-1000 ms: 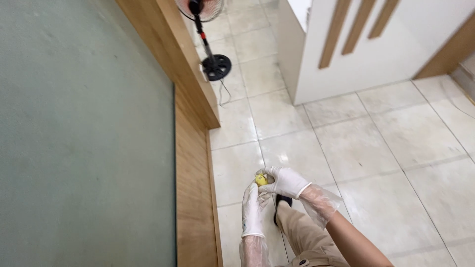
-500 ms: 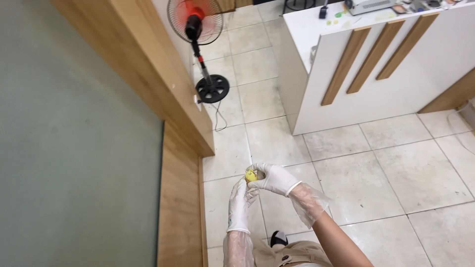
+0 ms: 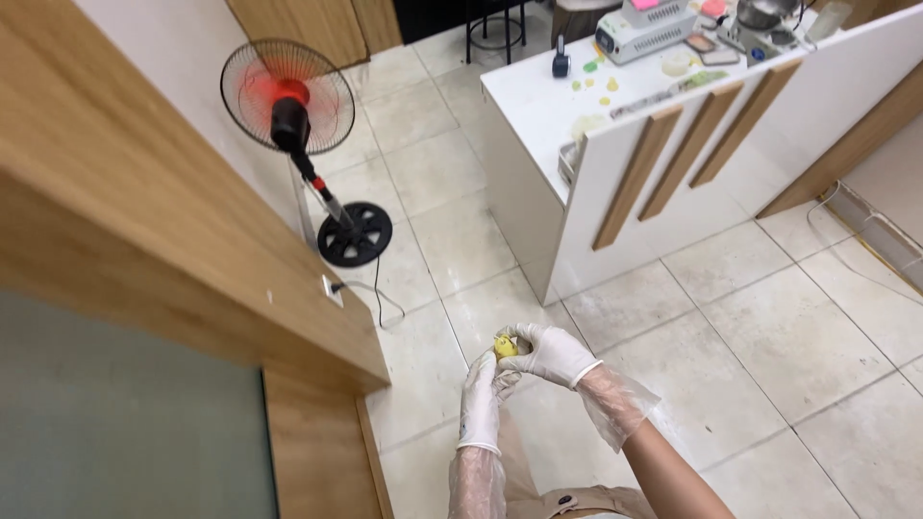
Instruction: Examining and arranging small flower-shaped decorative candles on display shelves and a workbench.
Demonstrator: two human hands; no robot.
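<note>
Standing on pale floor tiles [image 3: 769,336] near a fan [image 3: 286,96], my left hand [image 3: 481,394] and right hand [image 3: 550,354] pinched a small yellow thing [image 3: 504,347].

A small shop: a white service counter [image 3: 615,192] with devices at far right, tiled floor [image 3: 769,336], standing fan [image 3: 288,101] left.

Open tiled floor [image 3: 731,346] lies ahead and right of the gloved hands, hemmed by the wooden wall panel [image 3: 144,269] at left, the standing fan [image 3: 298,125] ahead, and the white counter [image 3: 615,163].
</note>
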